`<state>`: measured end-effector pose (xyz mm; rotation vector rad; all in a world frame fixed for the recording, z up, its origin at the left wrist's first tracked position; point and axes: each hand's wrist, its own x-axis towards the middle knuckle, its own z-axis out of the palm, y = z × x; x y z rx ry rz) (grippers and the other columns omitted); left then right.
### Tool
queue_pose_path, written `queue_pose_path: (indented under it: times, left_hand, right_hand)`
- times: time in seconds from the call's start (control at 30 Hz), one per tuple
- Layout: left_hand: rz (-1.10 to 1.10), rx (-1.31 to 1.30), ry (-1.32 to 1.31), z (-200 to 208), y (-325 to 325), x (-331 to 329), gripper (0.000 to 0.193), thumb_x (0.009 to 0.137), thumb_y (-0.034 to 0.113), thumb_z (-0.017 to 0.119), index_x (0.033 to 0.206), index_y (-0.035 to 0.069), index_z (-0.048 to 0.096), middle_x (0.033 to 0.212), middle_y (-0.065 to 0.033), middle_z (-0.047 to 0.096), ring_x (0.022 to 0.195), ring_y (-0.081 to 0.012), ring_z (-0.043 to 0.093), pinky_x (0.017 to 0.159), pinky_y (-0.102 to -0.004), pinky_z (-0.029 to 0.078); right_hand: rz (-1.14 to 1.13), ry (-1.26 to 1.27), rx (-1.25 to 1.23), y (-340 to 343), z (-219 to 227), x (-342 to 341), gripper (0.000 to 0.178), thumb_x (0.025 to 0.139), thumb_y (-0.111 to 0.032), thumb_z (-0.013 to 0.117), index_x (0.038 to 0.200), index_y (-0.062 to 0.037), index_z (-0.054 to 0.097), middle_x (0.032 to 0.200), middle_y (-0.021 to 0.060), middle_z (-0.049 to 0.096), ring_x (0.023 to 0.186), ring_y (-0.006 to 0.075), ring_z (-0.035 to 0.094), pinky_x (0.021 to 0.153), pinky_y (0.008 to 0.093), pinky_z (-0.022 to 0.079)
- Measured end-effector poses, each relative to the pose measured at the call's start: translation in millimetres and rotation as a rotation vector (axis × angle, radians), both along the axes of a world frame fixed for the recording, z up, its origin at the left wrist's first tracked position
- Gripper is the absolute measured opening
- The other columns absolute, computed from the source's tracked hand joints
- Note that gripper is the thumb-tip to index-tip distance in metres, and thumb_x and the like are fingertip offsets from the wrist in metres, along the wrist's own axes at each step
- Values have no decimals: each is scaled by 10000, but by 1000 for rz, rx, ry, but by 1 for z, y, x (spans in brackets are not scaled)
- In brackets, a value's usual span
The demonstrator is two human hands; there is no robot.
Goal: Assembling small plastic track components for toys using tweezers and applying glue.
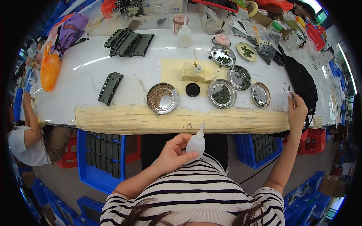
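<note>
My left hand (175,152) is closed around a white squeeze bottle (195,145) with a narrow tip pointing up, held in front of my body below the table edge. At the table's right side, my right hand (298,109) has its fingers pinched together on something small and thin, too small to make out. Nearest to it is a shallow metal dish (265,90). Further left stand metal dishes of dark green bits (221,96) and tan granules (157,97), with a round black lid (192,90) between them. A curved dark green part (110,89) lies at the left.
More curved green parts (130,43) and a second squeeze bottle (184,36) stand farther back. A yellow taped block (198,71) sits mid-table. A black bag (299,81) lies at right. Blue crates (85,165) stand below; another person (28,141) sits at left.
</note>
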<state>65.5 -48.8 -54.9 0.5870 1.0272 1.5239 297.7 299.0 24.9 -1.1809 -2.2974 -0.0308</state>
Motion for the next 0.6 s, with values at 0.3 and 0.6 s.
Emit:
queue_pose_path:
  times: [0.3,0.6]
  left_hand:
    - [-121,-16,-10,-2,0,2,391,838,31,686,1182,8,502,1124,-72,589,1066,-129,551,895,-283,484]
    - [-201,-53,22,-7,-9,-1,403,836,58,695,1191,14,511,1090,-60,601,1046,-115,562,882,-275,494]
  right_hand:
    - [694,211,-340,-130,60,-72,283,733,56,680,997,-43,692,794,35,613,558,102,499,487,227,359]
    - [1184,-160,-711,-150,42,-110,315,773,-120,692,1085,-102,660,797,35,596,635,219,615,538,328,475]
